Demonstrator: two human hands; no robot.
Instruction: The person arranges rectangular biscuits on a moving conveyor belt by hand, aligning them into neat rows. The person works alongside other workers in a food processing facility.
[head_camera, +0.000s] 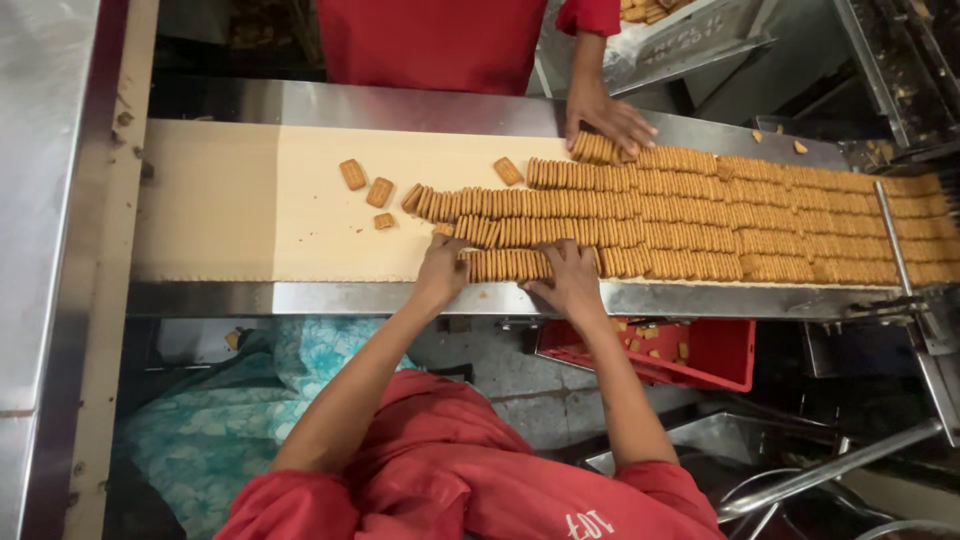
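Note:
Several rows of brown biscuits (700, 215) stand on edge along a cream conveyor belt (220, 200). My left hand (441, 268) and my right hand (570, 280) bracket a short stack of biscuits (505, 265) in the nearest row, pressing on it from both ends. Across the belt, another person's hand (608, 118) rests on a stack of biscuits (597, 149) in the far row. A few loose biscuits (365, 185) lie flat to the left of the rows.
A red crate (715, 352) holding broken biscuits sits below the belt's steel edge (300, 298). A person in a red top (430, 40) stands opposite. A metal guide rod (893, 235) crosses the rows at right. Steel tubes (830, 470) lie at lower right.

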